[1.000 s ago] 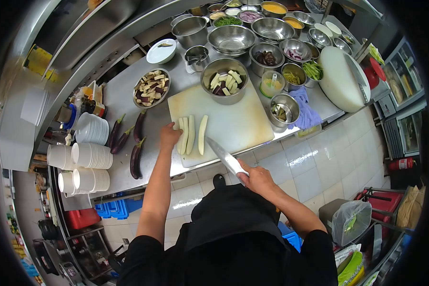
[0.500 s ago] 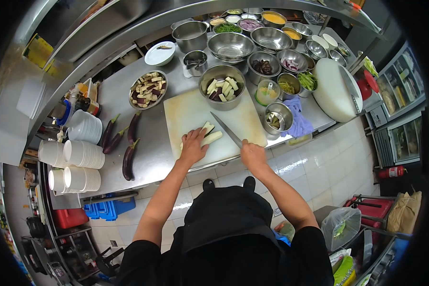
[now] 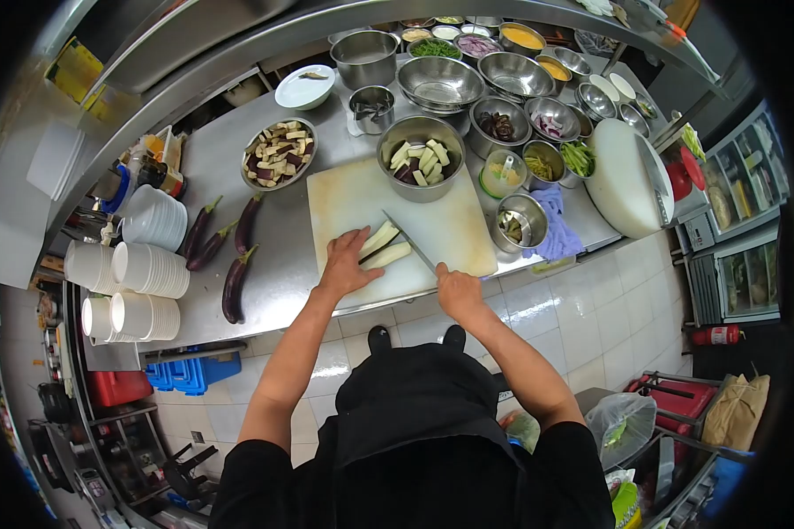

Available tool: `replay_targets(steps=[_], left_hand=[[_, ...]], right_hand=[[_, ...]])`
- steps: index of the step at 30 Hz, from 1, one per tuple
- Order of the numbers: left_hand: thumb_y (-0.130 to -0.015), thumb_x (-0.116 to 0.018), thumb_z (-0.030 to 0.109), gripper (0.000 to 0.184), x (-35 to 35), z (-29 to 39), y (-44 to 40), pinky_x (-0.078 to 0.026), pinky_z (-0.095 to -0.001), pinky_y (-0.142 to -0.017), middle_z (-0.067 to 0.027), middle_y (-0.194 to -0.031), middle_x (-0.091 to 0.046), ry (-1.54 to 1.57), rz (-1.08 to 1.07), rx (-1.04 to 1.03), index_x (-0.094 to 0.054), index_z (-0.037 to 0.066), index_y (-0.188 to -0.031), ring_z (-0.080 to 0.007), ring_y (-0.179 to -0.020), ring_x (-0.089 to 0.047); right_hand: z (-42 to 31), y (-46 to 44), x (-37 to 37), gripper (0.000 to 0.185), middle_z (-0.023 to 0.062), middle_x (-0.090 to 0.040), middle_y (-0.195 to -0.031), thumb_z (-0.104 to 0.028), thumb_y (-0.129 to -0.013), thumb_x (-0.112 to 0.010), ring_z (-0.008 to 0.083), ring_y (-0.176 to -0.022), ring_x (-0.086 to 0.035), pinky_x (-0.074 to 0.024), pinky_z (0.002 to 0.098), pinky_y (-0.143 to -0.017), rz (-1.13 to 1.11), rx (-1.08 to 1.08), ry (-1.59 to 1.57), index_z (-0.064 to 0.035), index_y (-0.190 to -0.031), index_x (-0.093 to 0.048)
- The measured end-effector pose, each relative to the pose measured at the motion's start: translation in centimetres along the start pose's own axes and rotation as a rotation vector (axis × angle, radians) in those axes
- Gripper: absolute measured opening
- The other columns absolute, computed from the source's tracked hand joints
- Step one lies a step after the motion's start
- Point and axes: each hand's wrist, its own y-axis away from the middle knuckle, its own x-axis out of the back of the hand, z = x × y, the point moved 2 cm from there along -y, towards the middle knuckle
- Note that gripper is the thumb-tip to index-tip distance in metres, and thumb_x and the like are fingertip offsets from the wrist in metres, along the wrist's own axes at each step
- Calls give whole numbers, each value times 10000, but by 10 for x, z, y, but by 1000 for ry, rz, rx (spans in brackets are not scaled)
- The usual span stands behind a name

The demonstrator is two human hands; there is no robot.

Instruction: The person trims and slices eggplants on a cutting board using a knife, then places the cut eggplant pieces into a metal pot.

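Note:
On the white cutting board [image 3: 454,242], my left hand [image 3: 348,263] rests with its thumb and fingers spread at the left end of pale eggplant strips [image 3: 386,256]. My right hand [image 3: 458,290] is closed around the handle of a kitchen knife [image 3: 412,245], whose blade points up and left, at the strips' right end. A steel pot [image 3: 422,190] of cut eggplant stands on the board's far edge. To the left, a steel bowl [image 3: 284,183] holds more eggplant pieces. Several whole purple eggplants [image 3: 236,286] lie on the steel counter.
Stacks of white tubs [image 3: 150,269] stand at the counter's left. Steel bowls [image 3: 441,84] and pots of ingredients crowd the back and right. A purple cloth [image 3: 556,227] hangs near the right edge, beside a thick round white block [image 3: 622,176]. A metal shelf [image 3: 326,11] runs overhead.
My left hand has shifted to the strips' left end, with its thumb spread wider, and more of the strips shows. The knife blade has come left against them. The view has shifted slightly.

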Motion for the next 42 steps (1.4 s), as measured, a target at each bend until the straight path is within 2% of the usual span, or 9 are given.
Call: replay_targets(steps=[3, 5, 7, 9, 14, 19, 24, 30, 42], left_hand=[[-693, -830, 259, 796, 8, -4, 0, -370, -420, -1099, -172, -1374, -497, 118, 25, 45, -498, 50, -1385, -349, -1304, -442], [-682, -831, 207, 674, 6, -13, -1, -438, -395, -1028, -159, -1277, -525, 261, 70, -55, -545, 69, -1277, -348, -1235, -495], [-679, -818, 182, 593, 3, -12, -5, -451, -394, -998, -152, -1213, -527, 239, 100, -115, -559, 71, -1200, -345, -1182, -516], [-676, -806, 157, 511, -1, -9, -11, -464, -393, -968, -145, -1149, -530, 217, 125, -181, -573, 73, -1123, -342, -1129, -537], [-655, -743, 86, 335, -12, -9, -18, -482, -391, -893, -116, -1042, -520, 201, 138, -197, -578, 65, -945, -327, -1020, -548], [-644, -747, 77, 333, -13, -9, -19, -490, -377, -895, -103, -1039, -539, 216, 152, -170, -583, 69, -933, -320, -1026, -560], [-645, -759, 75, 327, -11, -12, -16, -490, -370, -910, -96, -1040, -553, 254, 135, -118, -591, 70, -925, -311, -1041, -567], [-629, -827, 153, 578, 18, -20, 11, -436, -408, -1004, -155, -1178, -530, 246, 213, -217, -559, 75, -1135, -349, -1151, -513], [-621, -800, 148, 457, 5, -39, 22, -431, -405, -968, -136, -1114, -494, 235, 164, -165, -575, 69, -1011, -337, -1093, -496]], right_hand=[[-10, 4, 18, 122, 219, -665, -687, -100, -904, -511, 400, -653, -685, -541, 500, -610, -20, -27, -60, -7, -980, -530], [-25, 14, 38, 129, 217, -666, -686, -97, -904, -508, 402, -655, -684, -537, 507, -611, -46, -24, -75, 1, -986, -524], [-43, 22, 60, 135, 213, -665, -685, -91, -900, -508, 404, -655, -682, -535, 512, -614, -61, -15, -66, 8, -992, -519], [-56, 27, 71, 182, 211, -688, -739, -70, -872, -501, 383, -710, -701, -547, 506, -674, -259, -16, 10, 27, -1024, -526], [-61, 25, 75, 192, 232, -693, -785, -58, -874, -485, 402, -760, -699, -543, 504, -712, -324, -8, -50, 44, -1032, -522], [-61, 11, 55, 179, 250, -697, -823, -41, -872, -479, 412, -787, -699, -544, 498, -731, -359, 6, -111, 52, -1019, -524], [-62, -3, 6, 144, 256, -690, -792, -34, -869, -484, 411, -768, -704, -557, 483, -718, -226, -15, -101, 45, -983, -523], [-65, 9, 27, 135, 253, -681, -744, -42, -858, -495, 408, -745, -702, -558, 486, -689, -200, -42, -104, 40, -962, -516], [-97, 30, 55, 152, 260, -655, -692, -63, -862, -520, 443, -692, -671, -530, 541, -652, -284, 45, -144, 49, -965, -525]])
